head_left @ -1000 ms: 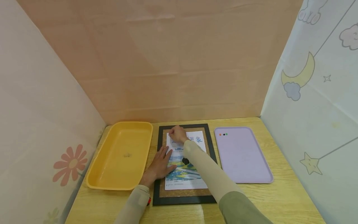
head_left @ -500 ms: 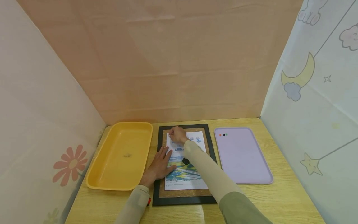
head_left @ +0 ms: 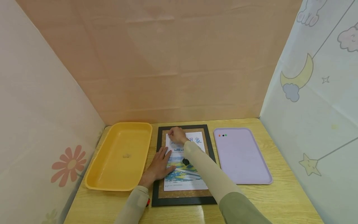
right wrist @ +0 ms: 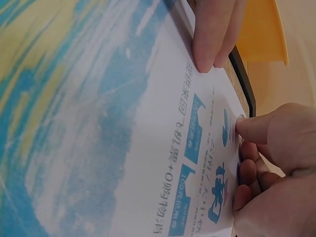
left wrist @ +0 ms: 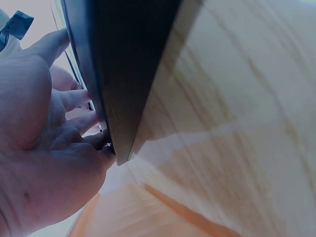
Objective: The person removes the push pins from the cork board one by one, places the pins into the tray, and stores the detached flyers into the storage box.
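A printed poster (head_left: 185, 186) lies on a cork board (head_left: 181, 194) with a black frame (head_left: 184, 201). My left hand (head_left: 160, 165) rests flat over the poster's left edge, fingers spread; in the left wrist view this hand (left wrist: 39, 108) reaches over the frame's side (left wrist: 123, 59). At the poster's top left corner my right hand (head_left: 178, 135) has its fingers curled and thumb pressed down. The right wrist view has this hand (right wrist: 276, 163) close against the poster (right wrist: 98, 123), pinching what seems a small push pin, mostly hidden by the fingertips.
Left of the board stands a deep yellow tray (head_left: 127, 174). A lilac tray (head_left: 241, 158) on the right holds small orange, black and green pieces (head_left: 222, 135) near its far left corner. All lie on a wooden table (head_left: 282, 193) with walls behind and at both sides.
Both hands keep their places on the poster. The head view has shifted very slightly; nothing else visibly moves.
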{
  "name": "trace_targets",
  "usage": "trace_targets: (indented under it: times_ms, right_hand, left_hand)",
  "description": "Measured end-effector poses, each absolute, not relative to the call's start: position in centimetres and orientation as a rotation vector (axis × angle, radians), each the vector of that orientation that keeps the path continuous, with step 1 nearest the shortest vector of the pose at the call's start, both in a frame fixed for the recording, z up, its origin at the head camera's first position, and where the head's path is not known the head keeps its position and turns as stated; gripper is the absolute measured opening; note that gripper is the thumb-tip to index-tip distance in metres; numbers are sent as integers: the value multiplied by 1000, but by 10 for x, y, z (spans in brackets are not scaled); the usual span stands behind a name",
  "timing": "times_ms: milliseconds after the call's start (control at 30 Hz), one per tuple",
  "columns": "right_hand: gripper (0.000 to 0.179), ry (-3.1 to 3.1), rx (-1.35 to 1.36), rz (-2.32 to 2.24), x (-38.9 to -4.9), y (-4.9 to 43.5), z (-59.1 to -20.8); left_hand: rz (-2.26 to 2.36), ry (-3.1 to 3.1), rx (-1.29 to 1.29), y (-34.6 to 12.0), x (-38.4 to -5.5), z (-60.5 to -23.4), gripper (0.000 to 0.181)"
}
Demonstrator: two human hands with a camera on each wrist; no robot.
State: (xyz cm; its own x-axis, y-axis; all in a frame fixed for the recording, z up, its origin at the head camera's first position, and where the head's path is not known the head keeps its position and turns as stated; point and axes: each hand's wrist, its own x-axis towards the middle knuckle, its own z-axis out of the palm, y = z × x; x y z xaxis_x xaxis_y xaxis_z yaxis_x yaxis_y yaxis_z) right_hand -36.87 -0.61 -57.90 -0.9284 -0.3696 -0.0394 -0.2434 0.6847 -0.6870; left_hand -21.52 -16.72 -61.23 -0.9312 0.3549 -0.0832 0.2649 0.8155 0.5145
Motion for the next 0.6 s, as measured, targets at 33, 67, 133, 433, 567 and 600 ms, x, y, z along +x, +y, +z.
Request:
trace_targets:
  times_ms: [33, 67, 133, 433, 567, 600]
  right_hand:
    - [13, 2726, -498, -1068, -368, -6, -578]
    - [13, 2730, -496, -1060, -367, -7, -578]
    - [14, 2733, -500, -1051, -366, -7, -578]
    - [15, 2765, -508, -1008, -367, -8, -579]
    - [15, 2759, -519, -1003, -366, -8, -578]
    - [15, 2754, -523, -1007, -366, -8, -577]
  left_hand:
    - [762, 2828, 497, -167, -215, -612, 88]
    - [760, 2825, 496, -168, -215, -612, 89]
    - [747, 2826, 496, -168, -215, -611, 89]
    - [757, 2833, 511, -166, -211, -604, 87]
    - [775, 2827, 498, -167, -213, -610, 88]
    - [780, 2825, 493, -168, -214, -612, 87]
